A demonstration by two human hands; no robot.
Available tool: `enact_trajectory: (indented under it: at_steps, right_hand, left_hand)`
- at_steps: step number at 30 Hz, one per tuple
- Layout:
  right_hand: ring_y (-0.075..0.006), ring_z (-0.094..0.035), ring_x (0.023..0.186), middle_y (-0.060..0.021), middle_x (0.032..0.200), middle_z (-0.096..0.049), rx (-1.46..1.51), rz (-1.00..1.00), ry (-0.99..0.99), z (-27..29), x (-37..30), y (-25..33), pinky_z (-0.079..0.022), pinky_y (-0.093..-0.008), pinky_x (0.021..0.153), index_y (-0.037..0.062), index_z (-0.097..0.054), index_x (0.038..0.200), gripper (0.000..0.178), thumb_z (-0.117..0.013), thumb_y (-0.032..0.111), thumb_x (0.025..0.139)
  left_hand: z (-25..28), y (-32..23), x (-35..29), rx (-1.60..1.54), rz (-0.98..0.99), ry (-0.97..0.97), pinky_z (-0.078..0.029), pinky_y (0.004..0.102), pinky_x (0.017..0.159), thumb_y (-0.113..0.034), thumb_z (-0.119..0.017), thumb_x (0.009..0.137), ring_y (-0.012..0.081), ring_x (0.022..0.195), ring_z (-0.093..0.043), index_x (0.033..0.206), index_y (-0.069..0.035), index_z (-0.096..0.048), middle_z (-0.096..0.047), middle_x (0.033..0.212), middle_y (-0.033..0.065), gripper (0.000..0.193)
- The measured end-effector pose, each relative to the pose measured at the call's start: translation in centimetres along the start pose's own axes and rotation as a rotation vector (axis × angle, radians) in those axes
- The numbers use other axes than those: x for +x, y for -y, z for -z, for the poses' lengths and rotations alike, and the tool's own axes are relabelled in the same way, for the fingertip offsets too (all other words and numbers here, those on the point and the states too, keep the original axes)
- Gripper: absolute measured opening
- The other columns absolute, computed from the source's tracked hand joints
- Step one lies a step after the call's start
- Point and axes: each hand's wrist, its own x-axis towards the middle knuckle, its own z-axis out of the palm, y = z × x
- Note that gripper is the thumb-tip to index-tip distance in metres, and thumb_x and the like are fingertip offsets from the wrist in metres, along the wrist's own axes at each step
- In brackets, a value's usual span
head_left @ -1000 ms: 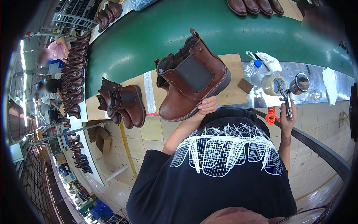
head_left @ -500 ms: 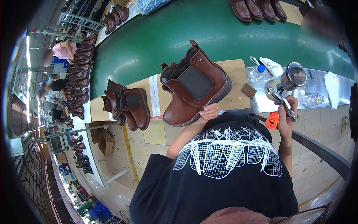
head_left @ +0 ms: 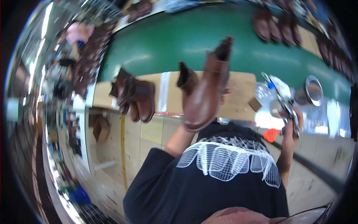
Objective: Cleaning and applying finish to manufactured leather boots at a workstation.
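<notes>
A brown leather ankle boot (head_left: 204, 95) is gripped in my left hand (head_left: 224, 98), raised over the cardboard with its toe toward me. The boot covers most of that hand; only some fingers show at its right side. Partly hidden behind it, a second brown boot (head_left: 187, 84) appears at the cardboard. My right hand (head_left: 291, 128) is wrapped round a metal spray gun (head_left: 288, 112) with a round metal cup (head_left: 313, 91). An orange coiled hose (head_left: 272, 135) hangs beside that hand.
More brown boots (head_left: 140, 99) stand left on the cardboard sheet (head_left: 238, 82), beside the green table surface (head_left: 160, 46). A small brown block (head_left: 254, 104) lies at the right, near a blue-capped bottle (head_left: 271, 86) and white cloth (head_left: 333, 115). Other boots (head_left: 266, 24) stand far right.
The boot in my left hand has turned from its side view to toe toward me, uncovering the second boot behind. The spray gun has shifted slightly down and right. The view has swung, with blur.
</notes>
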Motion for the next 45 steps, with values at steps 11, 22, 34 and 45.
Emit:
enact_trajectory:
  at_steps: [11,22,34,45]
  right_hand:
    - [-0.0260,-0.061,0.113,-0.0194,0.117,-0.064,0.056,0.009,0.064,-1.1,0.0,-1.5,-0.044,-0.0372,0.101,-0.0023,-0.036,0.144,0.051,-0.044,0.026,0.103]
    - [-0.0252,-0.060,0.114,-0.0187,0.116,-0.065,0.046,-0.038,0.163,-2.0,0.1,-0.8,-0.041,-0.0394,0.104,-0.0023,-0.038,0.144,0.049,-0.042,0.025,0.104]
    - [-0.0278,-0.059,0.117,-0.0209,0.120,-0.062,0.056,-0.019,0.175,-1.5,-0.3,-1.4,-0.041,-0.0421,0.105,-0.0029,-0.036,0.145,0.056,-0.046,0.032,0.103]
    - [-0.0261,-0.061,0.114,-0.0227,0.120,-0.063,0.009,-0.038,0.160,-1.6,0.2,-0.4,-0.043,-0.0378,0.103,-0.0054,-0.041,0.141,0.047,-0.043,0.023,0.104]
  left_hand:
    - [4.1,4.4,2.1,-0.018,-0.097,-0.252,-0.053,0.0375,0.094,-0.039,-0.067,0.092,0.0238,0.107,-0.063,0.143,-0.004,-0.036,-0.061,0.121,0.0143,0.069]
    - [3.3,3.1,-1.1,0.197,-0.119,-0.240,-0.055,0.0362,0.079,-0.018,-0.080,0.077,0.0202,0.107,-0.062,0.156,-0.021,-0.007,-0.057,0.128,0.0090,0.108]
    - [4.1,3.6,0.7,0.461,-0.364,-0.147,-0.056,0.0331,0.080,-0.012,-0.084,0.069,0.0216,0.100,-0.064,0.156,-0.014,0.001,-0.058,0.122,0.0162,0.122]
    - [2.2,0.8,1.5,0.569,-0.112,-0.217,-0.059,0.0335,0.071,-0.019,-0.087,0.068,0.0254,0.109,-0.060,0.148,-0.010,-0.011,-0.048,0.134,0.0207,0.110]
